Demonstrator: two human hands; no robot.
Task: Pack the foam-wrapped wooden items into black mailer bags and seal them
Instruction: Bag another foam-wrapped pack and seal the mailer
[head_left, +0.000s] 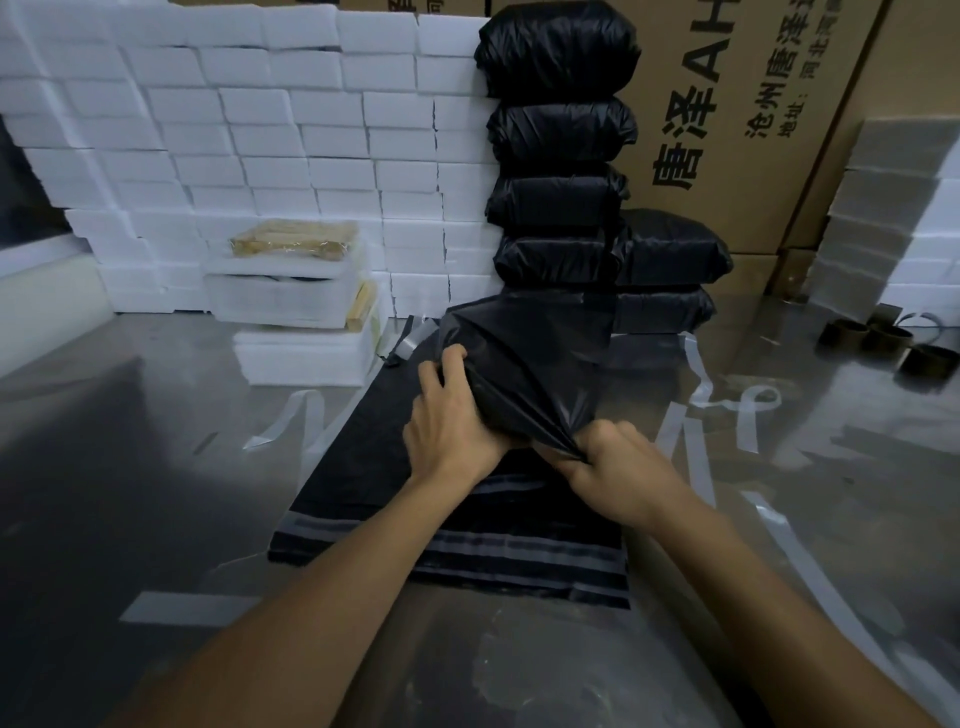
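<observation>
- While the left hand (451, 415) clutches the filled black mailer bag (524, 364) on the worktop (156, 493), its contents are hidden.
- Right hand (615, 462) pinches the bag's gathered mouth (fingertips buried in plastic).

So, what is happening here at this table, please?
A person is packing at a metal table. The left hand holds the side of a filled black bag, and the right hand pinches its gathered open end. The bag rests on a pile of flat empty bags and is not yet sealed. Finished packages are stacked behind, beside white foam blocks.
</observation>
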